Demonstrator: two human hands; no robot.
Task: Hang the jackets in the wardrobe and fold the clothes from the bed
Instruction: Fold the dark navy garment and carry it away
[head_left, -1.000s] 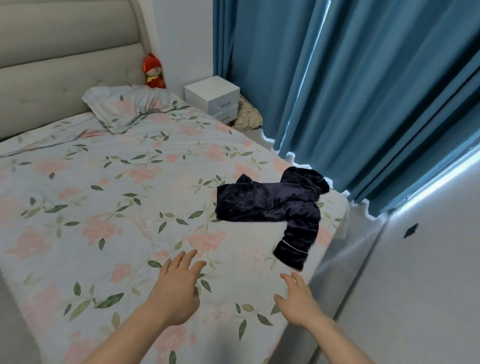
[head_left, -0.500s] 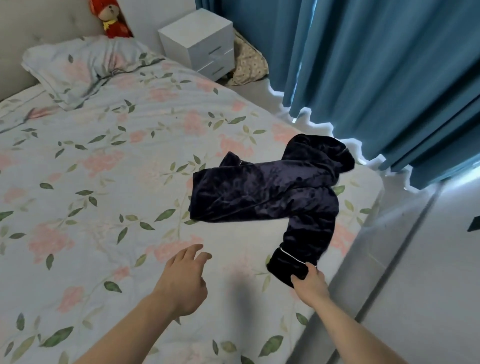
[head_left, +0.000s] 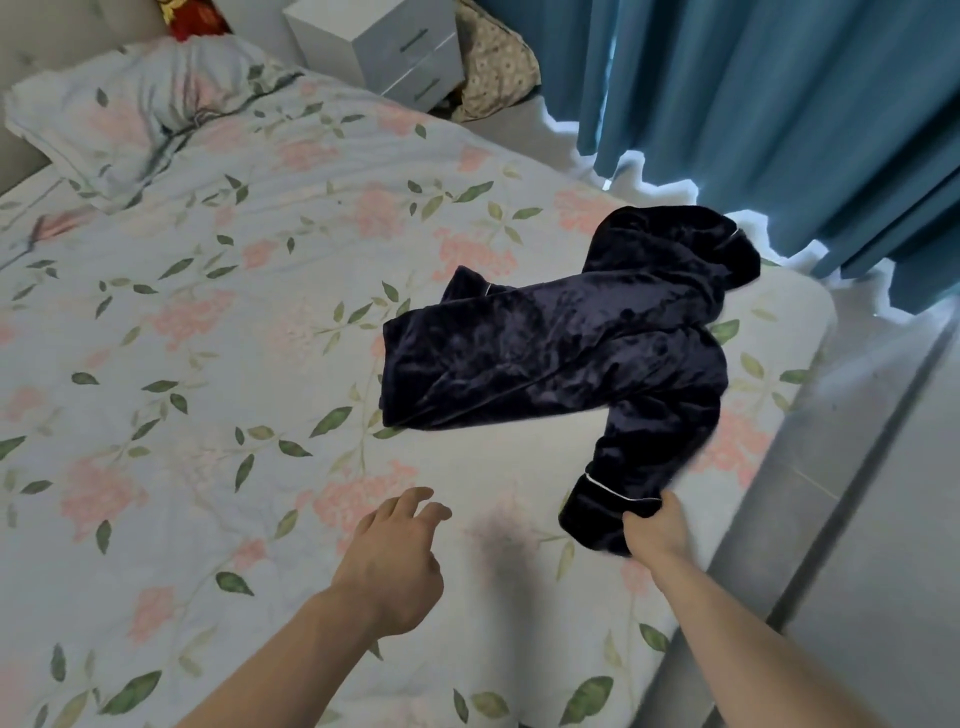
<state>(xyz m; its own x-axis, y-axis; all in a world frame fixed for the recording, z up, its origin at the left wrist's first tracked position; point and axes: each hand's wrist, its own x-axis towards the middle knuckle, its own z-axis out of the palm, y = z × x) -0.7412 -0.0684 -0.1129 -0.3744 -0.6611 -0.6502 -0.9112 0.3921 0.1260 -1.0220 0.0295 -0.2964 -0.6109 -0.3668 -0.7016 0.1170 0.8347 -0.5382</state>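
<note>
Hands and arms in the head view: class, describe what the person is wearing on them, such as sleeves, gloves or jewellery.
Both forearms are bare as far as the frame shows; no sleeve edge is in view. The left hand and the right hand have no gloves. No watch, bracelet or ring shows on the wrists or visible fingers.

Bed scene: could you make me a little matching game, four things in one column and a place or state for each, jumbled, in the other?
Things:
1. dark garment
2. left hand
3. right hand
4. pillow

States:
A. grips a piped cuff
B. lies at the head of the bed, floral cover
C. hovers above the sheet, fingers relaxed, holding nothing
D. lies crumpled near the bed's curtain-side edge

Pairs: 1-D, 2-C, 3-A, 4-B
</note>
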